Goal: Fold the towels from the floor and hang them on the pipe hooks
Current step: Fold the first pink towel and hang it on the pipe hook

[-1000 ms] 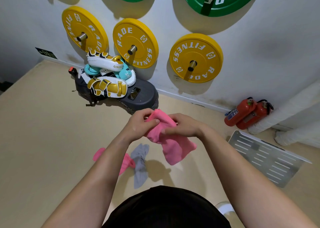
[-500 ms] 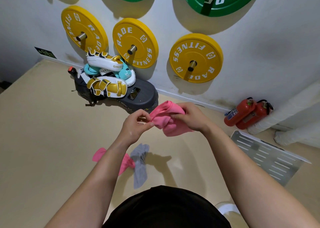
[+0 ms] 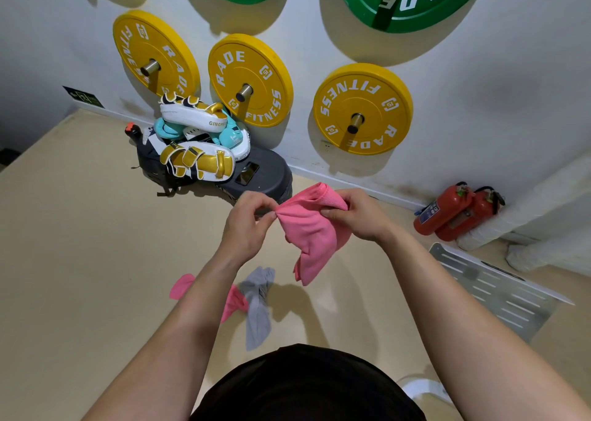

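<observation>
- Since a moment ago, pink towel (image 3: 311,232) hangs lower, unfurled.
- Left hand (image 3: 248,225) pinches its corner; right hand (image 3: 359,215) grips the top edge.
- Grey towel (image 3: 257,305) lies on floor (image 3: 80,260).
- Yellow plates (image 3: 363,108) read "RADE FITNESS".

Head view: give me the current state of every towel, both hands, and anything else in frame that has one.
Pink towel in hands: held up off the floor, bunched, lower end hanging.
Left hand: pinching the towel's left edge.
Right hand: gripping its right edge.
Grey towel: on the floor, unfolded.
Second pink towel: on the floor, partly hidden by the left forearm.
Fire extinguishers: lying against the wall.
Pipe hooks: not in view.
</observation>
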